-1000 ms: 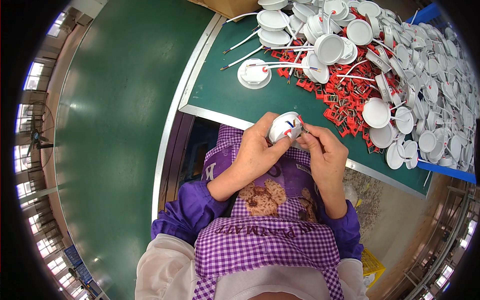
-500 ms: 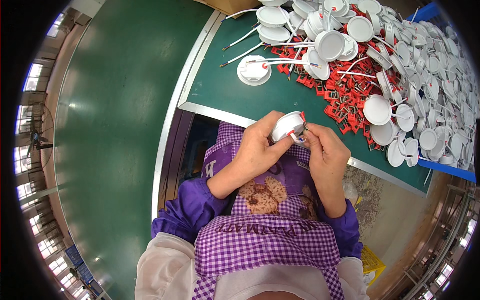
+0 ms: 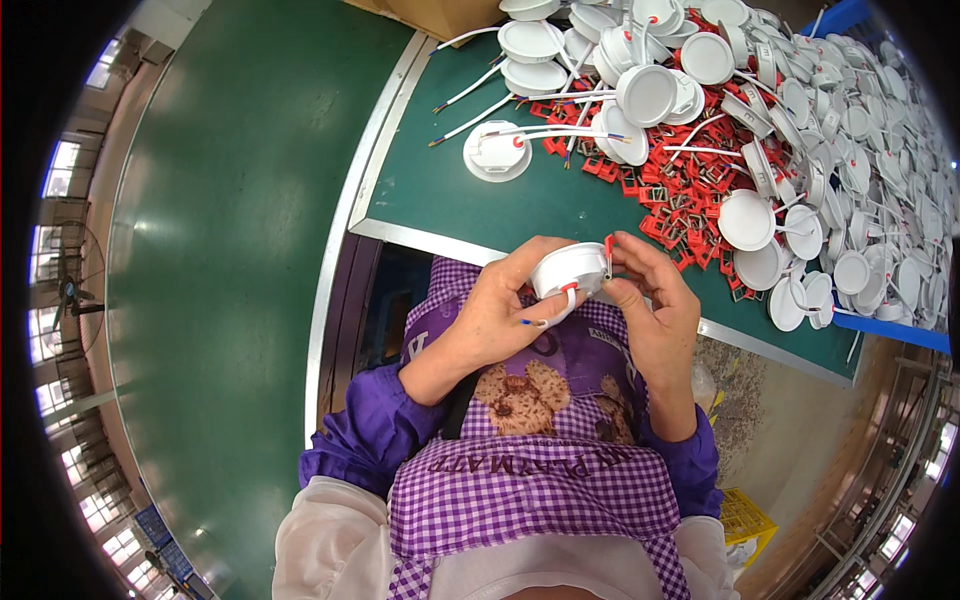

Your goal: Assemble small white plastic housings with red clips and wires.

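In front of my apron, just off the table's near edge, my left hand [image 3: 497, 310] grips a round white downlight [image 3: 567, 270] by its rim, tilted on its side. From the lamp's red grommet a short white cable bends down, its bared wire ends lying by my left fingers. My right hand [image 3: 657, 305] pinches a red spring clip [image 3: 609, 252] between thumb and fingers, against the lamp's right side. Whether the clip is seated there I cannot tell. Another white downlight [image 3: 497, 152] lies back-up on the green table, its cable stretched to the right.
A heap of red clips [image 3: 690, 180] covers the table's middle right. Beyond and right of it, many white downlights [image 3: 860, 160] pile up, partly in a blue bin [image 3: 890, 332]. A metal-edged green surface [image 3: 230, 250] runs along the left. A cardboard box [image 3: 440, 15] stands at the back.
The lamp has shifted slightly left and down and turned in my left hand. Its cable now points down-left. My right fingers have risen around the red clip.
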Demonstrator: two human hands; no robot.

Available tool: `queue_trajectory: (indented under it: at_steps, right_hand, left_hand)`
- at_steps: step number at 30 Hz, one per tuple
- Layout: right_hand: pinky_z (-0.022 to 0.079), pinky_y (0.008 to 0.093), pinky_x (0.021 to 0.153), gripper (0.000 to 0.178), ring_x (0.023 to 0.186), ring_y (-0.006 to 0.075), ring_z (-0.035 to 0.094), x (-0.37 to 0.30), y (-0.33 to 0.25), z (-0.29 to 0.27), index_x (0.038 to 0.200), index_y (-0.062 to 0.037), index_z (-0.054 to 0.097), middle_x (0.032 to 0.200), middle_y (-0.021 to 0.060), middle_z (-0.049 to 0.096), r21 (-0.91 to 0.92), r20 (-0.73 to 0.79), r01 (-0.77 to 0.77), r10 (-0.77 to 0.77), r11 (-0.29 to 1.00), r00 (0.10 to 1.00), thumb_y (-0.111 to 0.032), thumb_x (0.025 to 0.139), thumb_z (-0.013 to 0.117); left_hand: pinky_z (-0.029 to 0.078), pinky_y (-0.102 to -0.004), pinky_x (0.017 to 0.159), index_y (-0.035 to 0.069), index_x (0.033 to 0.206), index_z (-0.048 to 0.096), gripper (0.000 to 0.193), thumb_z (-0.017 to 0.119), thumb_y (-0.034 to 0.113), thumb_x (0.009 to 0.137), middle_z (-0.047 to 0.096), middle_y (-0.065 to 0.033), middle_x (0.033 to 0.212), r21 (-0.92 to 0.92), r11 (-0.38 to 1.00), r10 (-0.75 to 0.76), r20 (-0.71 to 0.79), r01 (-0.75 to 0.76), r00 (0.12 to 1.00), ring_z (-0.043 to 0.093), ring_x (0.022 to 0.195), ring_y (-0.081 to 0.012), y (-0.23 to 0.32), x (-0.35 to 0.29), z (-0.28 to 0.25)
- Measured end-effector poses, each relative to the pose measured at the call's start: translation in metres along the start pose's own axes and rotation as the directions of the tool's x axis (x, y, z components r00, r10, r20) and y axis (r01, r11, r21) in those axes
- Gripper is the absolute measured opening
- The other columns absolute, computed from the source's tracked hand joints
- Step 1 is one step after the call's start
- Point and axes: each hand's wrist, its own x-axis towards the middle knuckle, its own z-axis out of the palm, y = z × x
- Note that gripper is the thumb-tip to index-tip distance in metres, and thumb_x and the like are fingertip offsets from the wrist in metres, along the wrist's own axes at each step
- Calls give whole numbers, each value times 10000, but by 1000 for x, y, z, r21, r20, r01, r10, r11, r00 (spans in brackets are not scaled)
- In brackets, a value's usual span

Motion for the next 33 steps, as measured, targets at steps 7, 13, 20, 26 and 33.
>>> queue_trajectory:
  at_steps: [7,13,20,26,33]
  right_hand:
    - [527,298,841,421,956,168,660,-2,6,5,1241,23,581,1070,126,685,82,31,-117,115,990,993,1,835,690]
    - [529,293,746,388,860,153,658,10,2,-21,1186,-2,619,1007,121,683,-105,121,-65,78,992,990,-35,814,723]
    - [484,367,729,304,849,273,602,27,41,-46,1101,-30,633,948,124,581,-786,-134,145,-395,601,909,-78,809,702]
    - [472,399,747,237,871,307,582,29,36,-37,1033,-34,634,946,126,551,-786,-154,90,-334,612,930,-66,806,690]
    - [495,373,670,150,789,283,610,24,48,-35,968,-38,656,928,119,586,-751,-200,205,-512,627,836,-50,823,695]
  left_hand:
    - [485,-264,852,11,1221,584,385,670,36,846,639,-53,1081,-19,994,-105,126,108,986,604,975,-125,-4,-3,-15]
    - [490,-247,808,7,1184,602,358,701,50,843,654,-15,986,-220,921,-314,70,322,947,600,907,-77,4,-10,-4]
    - [554,-248,608,6,1182,583,383,727,72,833,666,-57,990,-118,934,-337,27,338,941,655,811,-139,53,48,-35]
    - [519,-306,901,3,1276,531,479,714,115,847,616,-86,1169,-368,843,387,-95,-393,917,620,1038,-171,136,190,-75]
    - [477,-376,957,-40,1287,508,627,781,213,782,597,-143,1177,688,715,163,13,-128,986,594,1085,-261,65,139,-87]
